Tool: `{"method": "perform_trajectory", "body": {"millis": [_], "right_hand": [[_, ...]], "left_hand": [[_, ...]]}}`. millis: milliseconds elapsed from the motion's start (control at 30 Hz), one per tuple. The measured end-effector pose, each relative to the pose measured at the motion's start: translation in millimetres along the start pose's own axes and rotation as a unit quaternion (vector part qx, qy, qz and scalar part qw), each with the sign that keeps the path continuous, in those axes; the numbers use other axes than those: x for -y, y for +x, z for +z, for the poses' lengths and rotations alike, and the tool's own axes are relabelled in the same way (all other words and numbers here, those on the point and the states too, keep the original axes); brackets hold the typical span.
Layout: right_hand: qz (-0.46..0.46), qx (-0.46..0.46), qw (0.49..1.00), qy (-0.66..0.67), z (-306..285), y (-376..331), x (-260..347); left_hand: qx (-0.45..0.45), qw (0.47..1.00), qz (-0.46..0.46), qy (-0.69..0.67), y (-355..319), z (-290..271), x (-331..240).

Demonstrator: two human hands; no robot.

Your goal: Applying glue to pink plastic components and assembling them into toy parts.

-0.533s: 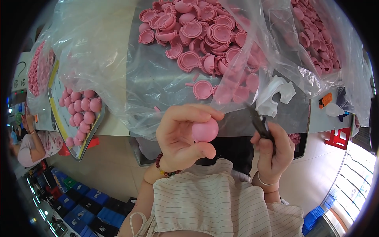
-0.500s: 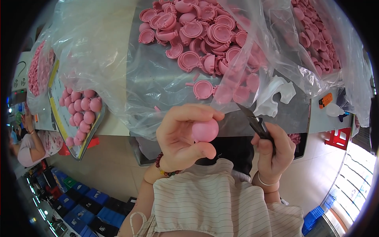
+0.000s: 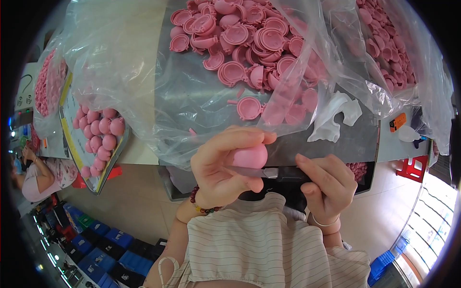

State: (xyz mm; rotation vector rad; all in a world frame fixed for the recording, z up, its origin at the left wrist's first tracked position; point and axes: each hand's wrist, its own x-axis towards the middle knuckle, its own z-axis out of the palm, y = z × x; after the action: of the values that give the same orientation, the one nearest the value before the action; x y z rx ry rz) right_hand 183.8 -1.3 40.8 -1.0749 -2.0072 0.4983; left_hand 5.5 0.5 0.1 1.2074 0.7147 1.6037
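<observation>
Between the fingers and thumb of my left hand (image 3: 218, 165) is a smooth pink plastic ball (image 3: 253, 156). My right hand (image 3: 331, 187) is closed on the black handle of a utility knife (image 3: 290, 174). The knife's blade points left and lies against the ball's lower side, just above my left thumb. Beyond my hands, a heap of open pink half-shells (image 3: 235, 36) is spread on a clear plastic bag. One open shell (image 3: 248, 108) lies at the near edge of the heap.
A tray (image 3: 91, 185) at the left carries several closed pink balls (image 3: 104, 126). Crumpled white material (image 3: 331, 117) lies right of the heap, with an orange item (image 3: 397, 122) farther right. Another bag of pink shells (image 3: 384, 48) stands far right. A red stool (image 3: 412, 169) is below; a co-worker (image 3: 41, 175) sits left.
My right hand has turned the knife from pointing up and away to lying level, bringing its blade onto the ball. My left hand holds the ball in nearly the same place.
</observation>
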Motion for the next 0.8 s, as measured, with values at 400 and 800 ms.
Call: {"method": "perform_trajectory", "body": {"millis": [400,800], "right_hand": [[-0.029,-0.024,0.999,-0.009,0.9,0.9,-0.1],[-0.018,-0.013,1.0,-0.022,0.8,1.2,4.2]], "left_hand": [[0.04,0.999,0.017,0.011,2.5,-4.4,-1.8],[0.037,0.999,0.011,0.018,2.1,-7.8,-1.6]]}}
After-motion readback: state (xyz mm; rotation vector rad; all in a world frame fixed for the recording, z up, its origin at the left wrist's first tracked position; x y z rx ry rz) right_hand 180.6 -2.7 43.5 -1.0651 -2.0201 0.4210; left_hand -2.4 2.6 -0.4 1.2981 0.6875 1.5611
